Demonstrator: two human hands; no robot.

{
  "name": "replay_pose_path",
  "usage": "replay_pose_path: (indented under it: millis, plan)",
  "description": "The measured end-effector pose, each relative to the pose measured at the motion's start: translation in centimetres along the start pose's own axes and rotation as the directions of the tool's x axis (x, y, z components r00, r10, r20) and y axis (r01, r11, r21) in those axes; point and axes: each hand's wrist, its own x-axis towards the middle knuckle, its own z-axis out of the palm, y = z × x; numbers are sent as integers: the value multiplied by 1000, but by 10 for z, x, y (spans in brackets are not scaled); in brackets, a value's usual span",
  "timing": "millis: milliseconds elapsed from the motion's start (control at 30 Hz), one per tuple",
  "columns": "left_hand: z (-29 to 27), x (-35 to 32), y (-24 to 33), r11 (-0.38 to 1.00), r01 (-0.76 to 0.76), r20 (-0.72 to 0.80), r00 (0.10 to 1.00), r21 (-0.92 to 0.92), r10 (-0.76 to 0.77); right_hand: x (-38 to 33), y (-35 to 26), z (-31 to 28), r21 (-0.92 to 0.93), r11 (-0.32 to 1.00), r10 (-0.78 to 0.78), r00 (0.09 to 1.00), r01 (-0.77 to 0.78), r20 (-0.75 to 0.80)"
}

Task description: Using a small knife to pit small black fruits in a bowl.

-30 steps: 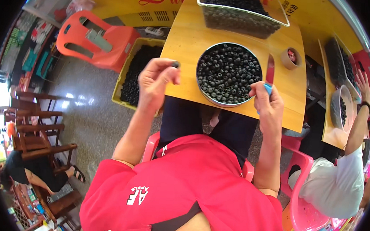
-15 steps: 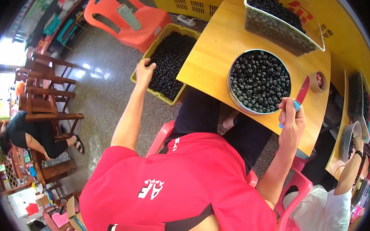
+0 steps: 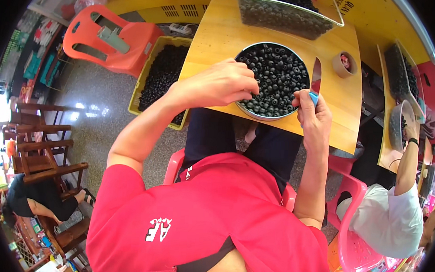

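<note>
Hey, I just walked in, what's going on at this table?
The person's left hand reaches over the left edge of a round bowl filled with dark round fruits; whether it grips any is hidden. The right hand holds a blue-handled knife beside the bowl, blade pointing away. A yellow crate of dark pieces stands left of the table.

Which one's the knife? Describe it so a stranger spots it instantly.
Find the wooden table, then the round bowl of dark berries at its near edge. Just right of the bowl, the right hand grips the knife. Its blue handle and slim blade set it apart from its round neighbours.
</note>
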Motion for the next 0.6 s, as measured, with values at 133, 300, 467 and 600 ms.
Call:
replay_pose_path:
  millis: [133,300,467,600]
  plan:
    - [11,28,-14,978,32,452,883,207,-124,-2,-3,1,17,1000,-5,1000,5,3]
    - [19,37,-19,985,44,523,843,167,-126,-3,-2,-1,18,999,-33,999,32,24]
    - [13,30,-15,838,413,331,895,-357,-300,0,-1,2,36,997,-76,996,74,36]
    - [15,19,-5,454,279,140,938,-846,-316,1,-3,10,33,998,-63,996,61,65]
